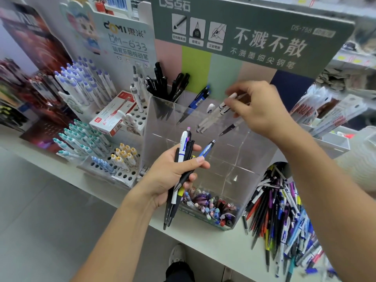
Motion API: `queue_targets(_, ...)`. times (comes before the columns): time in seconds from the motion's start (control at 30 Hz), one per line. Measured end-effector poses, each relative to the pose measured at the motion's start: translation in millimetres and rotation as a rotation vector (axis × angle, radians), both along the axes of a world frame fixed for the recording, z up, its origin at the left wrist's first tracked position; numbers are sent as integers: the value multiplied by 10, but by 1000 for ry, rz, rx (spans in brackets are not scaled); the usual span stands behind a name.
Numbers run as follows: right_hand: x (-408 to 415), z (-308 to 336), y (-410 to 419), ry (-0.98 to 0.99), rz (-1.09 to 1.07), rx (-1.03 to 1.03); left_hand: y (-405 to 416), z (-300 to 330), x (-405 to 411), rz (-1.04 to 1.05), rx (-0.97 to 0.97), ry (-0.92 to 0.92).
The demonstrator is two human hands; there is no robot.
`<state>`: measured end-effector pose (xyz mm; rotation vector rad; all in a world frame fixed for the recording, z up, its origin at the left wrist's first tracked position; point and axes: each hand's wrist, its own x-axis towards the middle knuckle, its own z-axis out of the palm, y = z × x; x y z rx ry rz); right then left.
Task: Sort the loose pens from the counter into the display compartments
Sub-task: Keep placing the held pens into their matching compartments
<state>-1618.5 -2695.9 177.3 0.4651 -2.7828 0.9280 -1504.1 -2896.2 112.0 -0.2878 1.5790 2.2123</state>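
The left hand (173, 171) grips a pen bundle (181, 176) near; the right hand (262, 110) reaches far, pinching a white pen (221, 107) over the clear display (203, 159).

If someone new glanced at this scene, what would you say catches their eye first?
Probably the two hands over the clear acrylic display: the left hand grips a bundle of pens, while the right hand lowers a white pen into a rear compartment. Next, the heap of loose pens on the counter, right.

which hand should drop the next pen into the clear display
Right. The right hand already pinches a white pen over the acrylic display; the left hand grips a pen bundle.
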Motion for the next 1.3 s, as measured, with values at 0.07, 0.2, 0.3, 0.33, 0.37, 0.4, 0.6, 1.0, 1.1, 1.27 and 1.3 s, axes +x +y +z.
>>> queue_targets(0.07,119,41,-64,147,-93,42,16,-5,-11,-2,-54,23)
queue_targets(0.2,655,117,-283,28,-4,-130,107,-23,-22,-10,-203,128)
queue_targets(0.3,833,-66,-408,-292,-3,-130,202,-38,-13,-47,-355,244)
queue_targets(0.33,815,-125,-395,-332,-37,-145,227,-46,-8,-54,-389,266)
queue_targets(0.37,788,-159,-365,-382,-57,-197,244,-51,-3,-59,-412,272)
queue_targets(0.4,761,-176,-324,-444,-64,-273,254,-57,2,-64,-423,270)
queue_targets(0.6,675,15,-51,-429,-67,-808,230,-36,31,-106,-329,188)
queue_targets(1.0,27,-39,-130,141,-125,-508,172,-44,49,-85,-122,76)
queue_targets(1.1,-74,-180,-213,181,-167,-322,186,-27,50,-77,-125,81)
queue_targets(1.27,259,-128,-206,277,-237,-112,173,-13,53,-76,-157,109)
queue_targets(1.3,422,-100,-195,239,-247,-136,170,-13,50,-72,-159,118)
